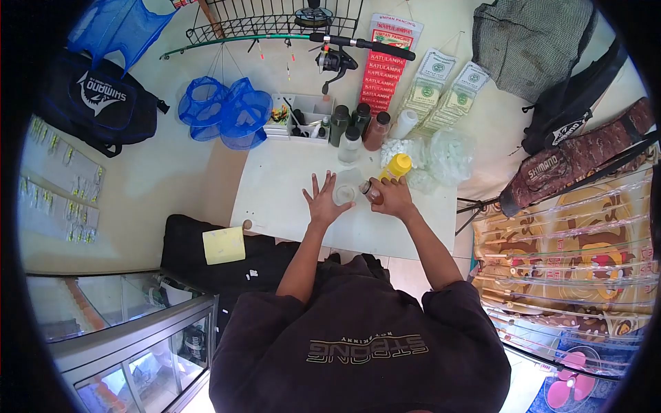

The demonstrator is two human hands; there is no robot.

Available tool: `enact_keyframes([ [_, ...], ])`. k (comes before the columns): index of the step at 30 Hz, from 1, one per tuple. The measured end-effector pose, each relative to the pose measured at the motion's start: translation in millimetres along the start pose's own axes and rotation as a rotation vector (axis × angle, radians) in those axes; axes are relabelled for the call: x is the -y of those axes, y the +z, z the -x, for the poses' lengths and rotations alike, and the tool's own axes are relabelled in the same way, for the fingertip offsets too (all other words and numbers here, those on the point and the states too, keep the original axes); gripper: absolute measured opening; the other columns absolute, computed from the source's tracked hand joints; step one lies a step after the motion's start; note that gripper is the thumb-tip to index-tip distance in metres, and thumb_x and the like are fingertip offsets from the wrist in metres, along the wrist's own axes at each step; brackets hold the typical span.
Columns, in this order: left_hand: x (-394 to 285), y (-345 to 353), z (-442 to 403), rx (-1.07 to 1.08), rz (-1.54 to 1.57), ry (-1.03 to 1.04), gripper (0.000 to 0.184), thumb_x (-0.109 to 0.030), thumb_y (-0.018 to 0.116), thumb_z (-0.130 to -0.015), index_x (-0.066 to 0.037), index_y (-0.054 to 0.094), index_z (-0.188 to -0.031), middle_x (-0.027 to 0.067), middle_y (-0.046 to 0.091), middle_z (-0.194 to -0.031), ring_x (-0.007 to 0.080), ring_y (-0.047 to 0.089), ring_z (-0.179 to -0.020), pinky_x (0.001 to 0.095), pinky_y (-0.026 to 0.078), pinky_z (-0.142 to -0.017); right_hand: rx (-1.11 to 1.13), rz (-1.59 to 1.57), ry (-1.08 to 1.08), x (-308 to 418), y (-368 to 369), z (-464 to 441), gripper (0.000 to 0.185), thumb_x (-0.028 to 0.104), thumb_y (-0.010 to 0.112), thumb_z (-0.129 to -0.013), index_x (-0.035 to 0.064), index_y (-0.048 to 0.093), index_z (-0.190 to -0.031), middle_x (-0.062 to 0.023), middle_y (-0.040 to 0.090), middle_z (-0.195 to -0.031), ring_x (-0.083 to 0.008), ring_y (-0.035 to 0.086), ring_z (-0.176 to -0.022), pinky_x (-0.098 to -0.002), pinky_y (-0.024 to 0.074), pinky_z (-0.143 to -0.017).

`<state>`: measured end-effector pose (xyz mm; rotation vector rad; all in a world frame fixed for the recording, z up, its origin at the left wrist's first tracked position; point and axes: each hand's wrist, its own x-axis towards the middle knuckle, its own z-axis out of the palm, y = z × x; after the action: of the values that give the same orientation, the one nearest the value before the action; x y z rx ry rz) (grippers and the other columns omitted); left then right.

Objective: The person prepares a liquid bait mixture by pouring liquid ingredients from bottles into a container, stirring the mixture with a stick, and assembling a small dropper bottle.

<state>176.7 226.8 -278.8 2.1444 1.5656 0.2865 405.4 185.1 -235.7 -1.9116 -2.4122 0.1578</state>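
My left hand (322, 203) is spread wide, its fingers stretched out and its thumb beside a clear round container (343, 194) on the white table (275, 189). Whether the thumb touches the container I cannot tell. In my right hand (392, 199) is a small bottle of reddish-brown contents (372, 193), tilted toward the clear container. Just beyond that hand a yellow bottle (397, 166) leans near clear plastic bags of white pieces (449, 157). A clear bottle with a dark cap (349, 146) stands behind the container.
Dark bottles (339, 126) and a reddish-brown bottle (376, 131) line the table's back, beside a white organizer box (303, 117). A fishing rod with reel (335, 60) hangs above, near blue nets (224, 110). A glass display case (138, 344) stands at lower left.
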Motion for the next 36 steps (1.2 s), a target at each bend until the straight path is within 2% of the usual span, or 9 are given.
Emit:
enact_keyframes([
  [17, -1.9, -2.7, 1.2, 0.016, 0.008, -0.017, 0.115, -0.068, 0.074, -0.062, -0.016, 0.026, -0.153, -0.0013, 0.021, -0.161, 0.0336, 0.001, -0.15, 0.0743, 0.008, -0.109, 0.064, 0.043, 0.03, 8.5, -12.6, -5.8, 0.078, 0.045, 0.073, -0.063, 0.02, 0.05, -0.133, -0.0132, 0.064, -0.107, -0.0351, 0.062, -0.101, -0.0452, 0.0374, -0.091],
  [36, -2.0, -2.0, 1.5, 0.011, 0.025, -0.022, 0.113, -0.064, 0.075, -0.063, -0.016, 0.027, -0.153, -0.0015, 0.022, -0.161, 0.0336, 0.002, -0.15, 0.0734, 0.009, -0.109, 0.048, 0.051, 0.029, 8.0, -7.7, -8.2, 0.079, 0.046, 0.073, -0.062, 0.0199, 0.051, -0.133, -0.0126, 0.064, -0.107, -0.0339, 0.062, -0.1, -0.0452, 0.0372, -0.091],
])
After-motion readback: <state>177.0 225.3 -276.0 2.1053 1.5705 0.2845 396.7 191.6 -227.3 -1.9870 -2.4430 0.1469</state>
